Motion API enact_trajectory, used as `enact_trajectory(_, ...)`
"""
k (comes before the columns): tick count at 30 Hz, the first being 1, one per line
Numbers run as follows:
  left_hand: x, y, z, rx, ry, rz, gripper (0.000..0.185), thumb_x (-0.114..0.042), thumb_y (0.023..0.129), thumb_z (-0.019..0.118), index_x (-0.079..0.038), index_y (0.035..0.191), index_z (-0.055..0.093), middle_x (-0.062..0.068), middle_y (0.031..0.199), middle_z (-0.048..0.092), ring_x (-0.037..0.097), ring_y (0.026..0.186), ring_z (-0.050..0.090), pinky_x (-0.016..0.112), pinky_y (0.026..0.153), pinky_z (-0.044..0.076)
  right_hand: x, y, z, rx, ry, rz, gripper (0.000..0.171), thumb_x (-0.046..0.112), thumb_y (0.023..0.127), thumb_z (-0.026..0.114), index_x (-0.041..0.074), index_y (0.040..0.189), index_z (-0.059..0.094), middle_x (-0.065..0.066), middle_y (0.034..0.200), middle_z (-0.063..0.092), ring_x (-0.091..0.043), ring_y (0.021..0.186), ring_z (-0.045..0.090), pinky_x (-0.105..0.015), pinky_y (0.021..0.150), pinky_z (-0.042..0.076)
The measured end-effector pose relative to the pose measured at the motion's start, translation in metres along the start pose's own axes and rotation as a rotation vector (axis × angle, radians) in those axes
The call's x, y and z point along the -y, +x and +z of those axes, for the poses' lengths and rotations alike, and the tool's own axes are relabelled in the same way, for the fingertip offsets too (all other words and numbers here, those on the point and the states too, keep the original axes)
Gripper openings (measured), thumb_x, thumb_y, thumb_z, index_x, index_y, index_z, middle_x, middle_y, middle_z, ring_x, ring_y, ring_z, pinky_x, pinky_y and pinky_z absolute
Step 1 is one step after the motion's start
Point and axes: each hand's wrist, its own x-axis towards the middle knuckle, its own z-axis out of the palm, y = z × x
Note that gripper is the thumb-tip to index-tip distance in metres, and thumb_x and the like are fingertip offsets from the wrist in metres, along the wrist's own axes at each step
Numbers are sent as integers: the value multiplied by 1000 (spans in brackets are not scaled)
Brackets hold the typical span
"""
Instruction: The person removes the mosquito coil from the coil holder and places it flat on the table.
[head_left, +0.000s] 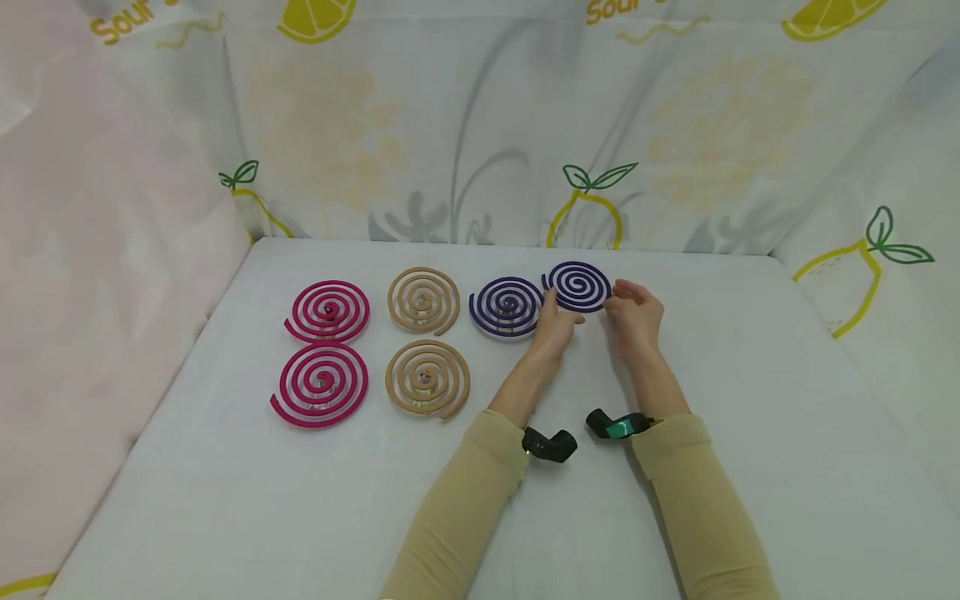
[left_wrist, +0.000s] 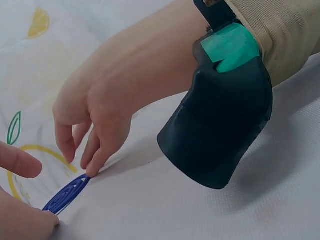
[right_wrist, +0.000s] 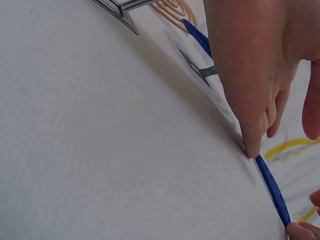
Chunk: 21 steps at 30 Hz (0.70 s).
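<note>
Grip: bare right hand [head_left: 636, 318] pinched the right edge of a flat, dark-blue spiral coil [head_left: 577, 286], just right of centre in the head view. Bare left hand [head_left: 555, 327] touched its left edge; pinching, we couldn't tell. We judged level, even support best.

The head camera is looking forward and down from the near side, taking in the white table [head_left: 795, 417]. Low and close, the left wrist camera [head_left: 551, 447] is facing toward the far right, the right wrist camera [head_left: 617, 426] toward the far left, and both are catching the rightmost blue coil [head_left: 577, 285].
</note>
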Motion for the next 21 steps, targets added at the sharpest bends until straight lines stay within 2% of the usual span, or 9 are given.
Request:
enact_trajectory(5, 1, 0, -1, 6, 7, 1, 84, 6, 81, 53, -4, 158, 22, 12, 168, 8, 21, 155, 7, 35, 127, 9, 0, -1, 1, 7, -29, 5, 53, -16, 84, 53, -7, 136, 55, -12, 116, 59, -11, 85, 57, -12, 66, 48)
enact_trajectory(13, 1, 0, 1, 8, 54, 0, 83, 5, 82, 56, -6, 158, 26, 11, 168, 6, 20, 155, 6, 33, 126, 9, 2, -2, 3, 1, -50, 21, 53, -15, 84, 54, -4, 136, 57, -11, 118, 59, -11, 88, 57, -15, 71, 48)
enact_trajectory(18, -3, -8, 4, 22, 157, 20, 78, 2, 83, 57, -9, 156, 32, 12, 167, 13, 22, 154, 15, 35, 126, 16, 9, -7, 4, 8, -82, -6, 53, -13, 84, 55, -3, 136, 57, -10, 120, 59, -11, 97, 55, -20, 84, 47)
enact_trajectory(21, -8, -18, 2, 51, 204, 47, 75, 1, 84, 56, -10, 155, 35, 13, 165, 22, 24, 151, 24, 36, 124, 23, 18, -15, 5, 35, -19, -14, 50, -14, 85, 54, -2, 133, 59, -5, 119, 59, -15, 110, 54, -23, 99, 48)
